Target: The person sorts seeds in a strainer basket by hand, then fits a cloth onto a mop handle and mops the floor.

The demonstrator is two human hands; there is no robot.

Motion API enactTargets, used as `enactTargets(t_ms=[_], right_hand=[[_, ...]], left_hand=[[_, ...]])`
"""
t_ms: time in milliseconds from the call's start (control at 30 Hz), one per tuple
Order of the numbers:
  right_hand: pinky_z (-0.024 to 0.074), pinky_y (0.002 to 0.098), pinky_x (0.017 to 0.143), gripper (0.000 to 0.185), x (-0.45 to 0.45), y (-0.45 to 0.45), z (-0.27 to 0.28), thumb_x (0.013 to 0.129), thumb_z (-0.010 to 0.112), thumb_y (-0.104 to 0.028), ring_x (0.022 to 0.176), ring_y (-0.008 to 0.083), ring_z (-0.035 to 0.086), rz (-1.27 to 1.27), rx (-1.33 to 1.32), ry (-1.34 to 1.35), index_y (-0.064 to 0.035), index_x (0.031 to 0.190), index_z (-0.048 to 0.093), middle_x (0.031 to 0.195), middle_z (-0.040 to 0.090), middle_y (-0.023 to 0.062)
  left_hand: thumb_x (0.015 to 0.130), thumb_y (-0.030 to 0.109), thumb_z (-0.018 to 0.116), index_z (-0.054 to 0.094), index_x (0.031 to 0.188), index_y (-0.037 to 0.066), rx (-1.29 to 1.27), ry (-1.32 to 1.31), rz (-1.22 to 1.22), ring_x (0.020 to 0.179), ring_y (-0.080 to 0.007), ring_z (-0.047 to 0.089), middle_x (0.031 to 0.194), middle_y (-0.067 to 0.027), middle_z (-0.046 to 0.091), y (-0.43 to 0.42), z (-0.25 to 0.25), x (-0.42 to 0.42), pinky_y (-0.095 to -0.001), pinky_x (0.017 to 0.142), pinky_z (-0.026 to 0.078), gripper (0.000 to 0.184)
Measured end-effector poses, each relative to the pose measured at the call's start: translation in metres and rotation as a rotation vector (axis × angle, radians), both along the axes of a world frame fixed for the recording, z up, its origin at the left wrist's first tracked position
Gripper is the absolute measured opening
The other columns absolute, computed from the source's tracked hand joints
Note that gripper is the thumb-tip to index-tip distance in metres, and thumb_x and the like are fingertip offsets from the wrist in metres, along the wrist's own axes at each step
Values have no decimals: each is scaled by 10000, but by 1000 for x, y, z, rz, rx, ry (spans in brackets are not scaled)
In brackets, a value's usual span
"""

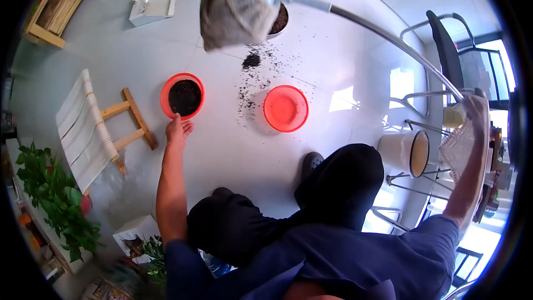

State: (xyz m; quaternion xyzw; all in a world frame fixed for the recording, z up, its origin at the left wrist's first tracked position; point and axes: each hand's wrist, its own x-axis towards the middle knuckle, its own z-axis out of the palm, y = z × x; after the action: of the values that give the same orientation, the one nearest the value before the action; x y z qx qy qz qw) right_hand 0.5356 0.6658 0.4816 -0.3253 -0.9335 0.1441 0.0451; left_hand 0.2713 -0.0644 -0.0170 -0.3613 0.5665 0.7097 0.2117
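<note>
My left hand (176,130) reaches down to the near rim of a red plastic basket (165,100) filled with dark soil (185,98). The thumb lies over the rim and the fingers are curled outside it. Out to the right, my right hand (475,109) is closed on the end of a mop's metal pole (388,36). The mop's grey cloth head (233,11) is raised off the floor at the top of the view. A second red basket (285,109), with no soil visible in it, sits on the floor. Dark soil crumbs (251,60) are scattered nearby.
A white dustpan (155,4) lies at the upper left. Partly behind the mop head is a pot of soil (279,20). A folding stool (83,128) and leafy plants (55,200) are at left; a white bucket (397,151) and a chair (444,50) are at right.
</note>
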Motion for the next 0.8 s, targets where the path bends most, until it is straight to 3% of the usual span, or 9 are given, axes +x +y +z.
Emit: enactTargets(t_ms=[67,133,200,333,467,600,733,800], right_hand=[[312,232,460,357,35,35,-65,889,605,-417,513,76,437,-221,-170,273,-65,852,648,682,549,-25],[323,227,451,391,65,36,-117,876,610,-445,507,76,451,-261,-356,255,-57,867,653,710,578,-11],[317,239,468,368,95,21,-174,870,610,-464,536,66,432,-325,-414,196,-98,881,648,655,487,-42],[330,246,453,381,139,-48,-261,894,577,-451,501,89,453,-459,-670,215,-94,762,589,613,504,-13],[345,243,442,457,157,-106,-293,876,581,-487,477,101,479,-505,-744,216,-65,702,605,566,523,14],[325,252,440,467,174,-142,-337,875,570,-475,455,114,454,-712,-786,284,-54,673,584,533,500,25],[297,257,437,494,167,-158,-384,844,587,-522,443,118,413,-802,-841,375,-57,682,566,530,471,23],[310,264,446,504,161,-158,-403,842,584,-531,453,118,420,-900,-818,414,-54,681,564,532,468,20]], left_hand=[[947,375,537,477,1079,10,-20,21,-8,716,-229,643,867,-161,626,-1,5,6,-330,671,577,393],[943,378,543,468,1080,15,-41,41,-13,700,-230,640,862,-159,623,-3,8,14,-330,659,576,395],[937,379,554,451,1083,34,-68,27,-36,681,-223,633,845,-148,611,-8,10,17,-328,640,573,389],[932,383,559,442,1079,43,-119,19,-133,671,-216,630,835,-132,604,-12,19,18,-325,621,565,388],[928,386,564,452,1087,56,-206,64,-194,664,-199,623,833,-120,598,-4,37,19,-320,602,553,382],[938,390,543,471,1068,68,-206,38,-246,686,-187,617,839,-104,602,12,44,16,-298,608,532,355],[946,320,535,499,1052,46,-212,54,-328,699,-177,610,858,-96,592,26,59,18,-299,615,538,296],[946,288,530,515,1076,46,-223,38,-503,714,-163,612,860,-87,604,37,66,23,-289,616,529,275]])
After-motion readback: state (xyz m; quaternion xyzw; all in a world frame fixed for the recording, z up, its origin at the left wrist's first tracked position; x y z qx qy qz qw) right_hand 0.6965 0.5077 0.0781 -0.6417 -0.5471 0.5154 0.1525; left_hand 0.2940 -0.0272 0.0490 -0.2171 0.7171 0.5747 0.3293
